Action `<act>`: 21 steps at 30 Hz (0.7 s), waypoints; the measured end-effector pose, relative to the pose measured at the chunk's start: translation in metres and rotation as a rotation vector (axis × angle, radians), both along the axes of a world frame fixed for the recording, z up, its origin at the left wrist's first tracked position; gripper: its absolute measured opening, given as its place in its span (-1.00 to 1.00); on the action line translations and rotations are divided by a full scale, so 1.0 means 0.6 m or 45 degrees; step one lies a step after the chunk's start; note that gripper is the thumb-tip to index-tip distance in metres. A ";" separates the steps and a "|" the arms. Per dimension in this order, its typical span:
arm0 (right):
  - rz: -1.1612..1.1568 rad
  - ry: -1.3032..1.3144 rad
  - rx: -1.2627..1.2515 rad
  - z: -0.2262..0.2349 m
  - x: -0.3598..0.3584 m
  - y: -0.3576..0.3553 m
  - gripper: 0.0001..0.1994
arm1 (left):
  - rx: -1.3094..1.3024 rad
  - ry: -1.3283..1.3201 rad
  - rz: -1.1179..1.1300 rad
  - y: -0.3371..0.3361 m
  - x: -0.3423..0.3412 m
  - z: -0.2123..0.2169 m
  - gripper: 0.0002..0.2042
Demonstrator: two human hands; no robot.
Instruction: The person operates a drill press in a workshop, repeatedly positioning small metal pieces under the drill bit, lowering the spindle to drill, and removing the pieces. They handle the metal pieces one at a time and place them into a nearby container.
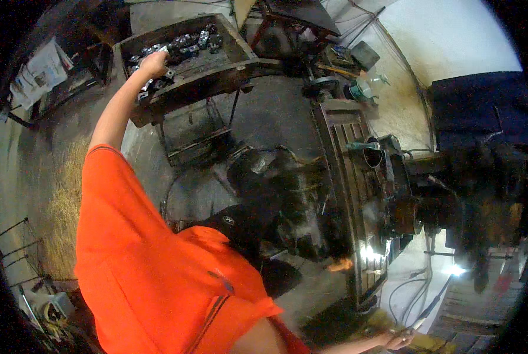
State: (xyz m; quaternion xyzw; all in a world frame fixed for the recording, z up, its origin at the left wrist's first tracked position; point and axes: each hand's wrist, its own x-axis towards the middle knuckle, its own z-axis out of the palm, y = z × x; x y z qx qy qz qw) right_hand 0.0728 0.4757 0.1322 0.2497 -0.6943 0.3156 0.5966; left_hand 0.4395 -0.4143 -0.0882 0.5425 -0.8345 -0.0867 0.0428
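In the head view, the left hand (153, 64) is stretched far forward, at the small metal parts (202, 40) which lie in a wooden tray (208, 82). Its fingers look partly bent over the parts, but I cannot tell whether it has hold of one. The hand covers some of them, and the forearm passes above the tray's wall. The right hand (399, 338) is well apart, low on the other side, with fingers partly curled beside a thin rod (432, 309); whether it grips this rod is not clear. Ahead of the right hand shines a bright light (456, 270). Between both hands are the orange shirt (140, 242) and a slotted machine bed (346, 177). Left of the left hand hang paper sheets (43, 74).
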 end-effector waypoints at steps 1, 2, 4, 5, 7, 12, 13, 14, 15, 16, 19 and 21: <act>-0.009 0.003 0.009 0.001 0.001 -0.003 -0.69 | 0.004 -0.039 -0.016 0.007 -0.001 0.012 -0.61; -0.013 0.004 0.017 0.002 0.001 -0.004 -0.69 | 0.007 -0.078 -0.033 0.011 0.000 0.016 -0.61; -0.001 -0.001 0.028 0.004 -0.005 -0.012 -0.68 | -0.193 -0.111 -0.194 -0.030 0.020 -0.042 -0.66; 0.002 0.007 0.035 0.006 -0.006 -0.018 -0.68 | -0.207 -0.156 -0.251 -0.031 0.010 -0.043 -0.67; 0.000 0.001 0.047 0.010 -0.006 -0.022 -0.68 | -0.266 -0.157 -0.360 -0.030 0.003 -0.051 -0.77; -0.044 0.006 0.105 0.015 0.010 -0.001 -0.66 | -0.202 -0.469 -0.472 -0.022 -0.027 -0.029 -0.85; -0.053 0.006 0.122 0.017 0.013 0.006 -0.66 | -0.168 -0.535 -0.488 -0.018 -0.037 -0.020 -0.85; -0.065 0.005 0.152 0.017 0.014 0.013 -0.65 | -0.133 -0.602 -0.507 -0.016 -0.047 -0.018 -0.85; -0.085 0.016 0.191 0.019 0.013 0.023 -0.65 | -0.133 -0.644 -0.501 -0.030 -0.051 -0.038 -0.85; -0.138 0.044 0.272 0.024 0.019 0.042 -0.65 | -0.145 -0.678 -0.517 -0.037 -0.067 -0.042 -0.85; 0.127 -0.159 0.108 0.045 0.019 0.089 -0.65 | -0.204 -0.771 -0.656 -0.031 -0.078 -0.044 -0.79; 0.159 -0.234 -0.126 0.035 0.018 0.080 -0.61 | -0.175 -0.798 -0.709 -0.044 -0.078 -0.054 -0.77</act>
